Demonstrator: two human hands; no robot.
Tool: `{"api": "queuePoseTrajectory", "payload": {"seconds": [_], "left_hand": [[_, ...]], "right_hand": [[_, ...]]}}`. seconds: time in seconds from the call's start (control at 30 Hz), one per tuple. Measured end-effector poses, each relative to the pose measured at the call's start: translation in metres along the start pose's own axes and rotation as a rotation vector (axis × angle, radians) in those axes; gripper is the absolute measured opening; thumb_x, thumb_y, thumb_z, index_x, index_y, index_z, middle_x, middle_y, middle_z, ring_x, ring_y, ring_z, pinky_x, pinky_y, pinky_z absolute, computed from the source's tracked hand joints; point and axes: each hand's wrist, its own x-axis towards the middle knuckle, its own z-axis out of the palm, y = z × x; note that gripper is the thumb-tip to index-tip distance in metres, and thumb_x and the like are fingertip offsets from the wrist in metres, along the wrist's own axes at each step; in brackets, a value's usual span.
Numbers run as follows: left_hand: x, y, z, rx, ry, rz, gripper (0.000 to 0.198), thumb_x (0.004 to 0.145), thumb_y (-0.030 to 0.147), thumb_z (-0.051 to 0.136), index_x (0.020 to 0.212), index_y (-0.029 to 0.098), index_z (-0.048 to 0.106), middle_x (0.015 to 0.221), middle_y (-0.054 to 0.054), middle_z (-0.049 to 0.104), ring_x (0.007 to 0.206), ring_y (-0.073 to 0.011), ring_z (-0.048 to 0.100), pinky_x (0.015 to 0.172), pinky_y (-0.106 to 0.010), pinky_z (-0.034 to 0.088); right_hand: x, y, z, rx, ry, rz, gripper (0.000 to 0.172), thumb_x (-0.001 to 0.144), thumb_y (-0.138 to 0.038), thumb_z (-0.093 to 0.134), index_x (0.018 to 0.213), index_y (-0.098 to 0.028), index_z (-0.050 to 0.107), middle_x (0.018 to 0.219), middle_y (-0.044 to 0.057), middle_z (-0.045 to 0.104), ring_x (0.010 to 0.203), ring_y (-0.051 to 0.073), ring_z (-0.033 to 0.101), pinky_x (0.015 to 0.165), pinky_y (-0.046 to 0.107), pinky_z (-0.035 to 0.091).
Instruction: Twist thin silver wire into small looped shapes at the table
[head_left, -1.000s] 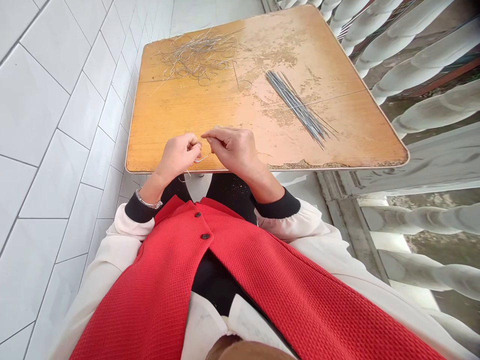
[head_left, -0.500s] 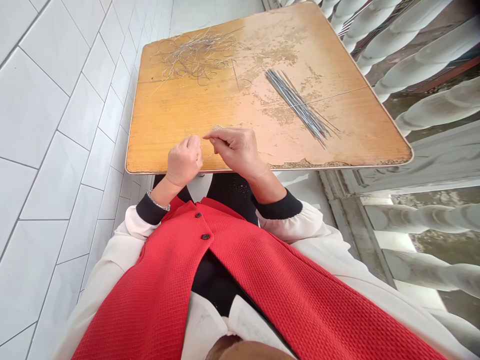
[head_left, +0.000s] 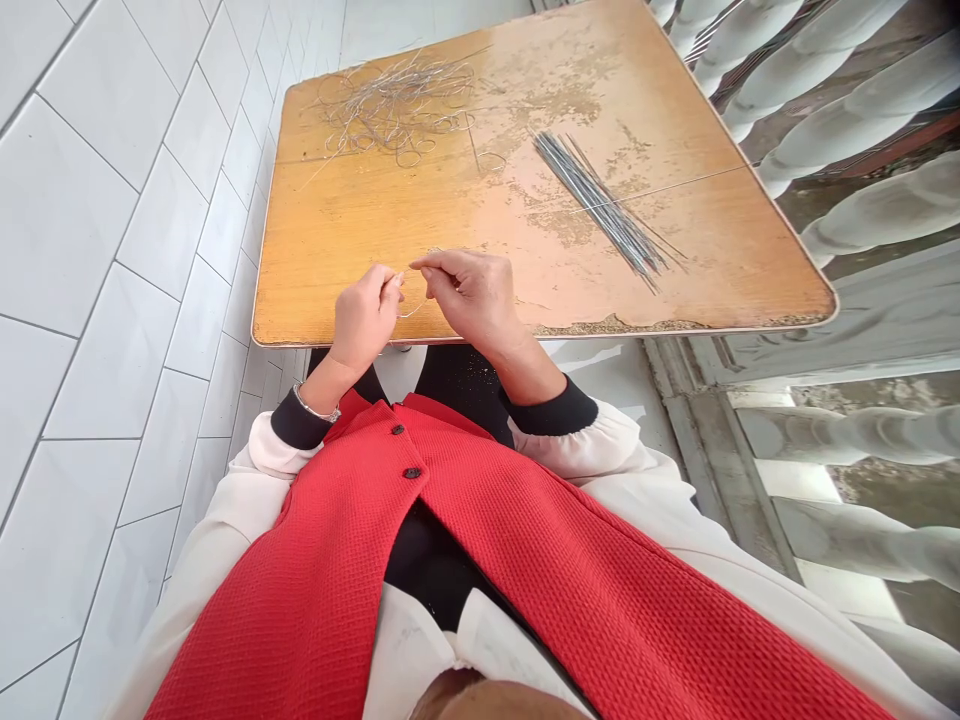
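Note:
Just above the near edge of the wooden table (head_left: 337, 220), my two hands are close together with their fingertips almost meeting. My left hand (head_left: 366, 315) is closed in a pinch on a thin wire (head_left: 412, 312). The wire bows in a small loop across the gap between the hands. My right hand (head_left: 476, 295) is also closed, thumb and forefinger pressed together on the wire. Its other fingers curl under and are partly hidden, so the wire's far end cannot be made out.
A tangle of bent, looped thin wires (head_left: 409, 95) lies at the table's far left. Right of the middle sits a bundle of straight grey wires (head_left: 600, 205), with one long thin wire crossing it. A tiled wall (head_left: 161, 240) runs along the left; white balusters (head_left: 847, 130) line the right.
My left hand has turned and its fingers have loosened from a fist into a pinch. More of the wire loop shows between the hands. My right hand has barely moved.

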Motion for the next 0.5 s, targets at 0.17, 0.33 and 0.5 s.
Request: {"api": "queuePoseTrajectory", "payload": {"seconds": [0.17, 0.33, 0.5], "left_hand": [[0.006, 0.021, -0.020, -0.326, -0.200, -0.296, 0.014, 0.093, 0.013, 0.057, 0.080, 0.017, 0.059, 0.067, 0.003, 0.065, 0.058, -0.0056, 0.063, 0.053, -0.017, 0.043], [0.010, 0.027, -0.029, -0.472, -0.244, -0.312, 0.014, 0.088, 0.006, 0.061, 0.077, 0.015, 0.064, 0.063, 0.004, 0.065, 0.055, -0.0030, 0.059, 0.052, -0.015, 0.042], [0.004, 0.020, -0.015, -0.614, -0.118, -0.315, 0.012, 0.089, 0.009, 0.065, 0.079, 0.016, 0.066, 0.065, 0.004, 0.068, 0.055, -0.0026, 0.060, 0.057, -0.015, 0.046]], "right_hand": [[0.000, 0.000, -0.003, -0.075, -0.052, -0.080, 0.028, 0.099, -0.030, 0.048, 0.099, -0.022, 0.075, 0.093, 0.007, 0.076, 0.086, 0.021, 0.072, 0.083, 0.037, 0.055], [-0.003, -0.004, -0.008, -0.208, -0.116, -0.122, 0.029, 0.100, -0.026, 0.045, 0.103, -0.020, 0.073, 0.085, 0.006, 0.074, 0.080, 0.020, 0.069, 0.075, 0.033, 0.052], [-0.007, -0.008, -0.003, -0.311, -0.050, -0.125, 0.029, 0.101, -0.025, 0.042, 0.102, -0.021, 0.071, 0.086, 0.007, 0.074, 0.081, 0.021, 0.069, 0.073, 0.032, 0.050]]}}
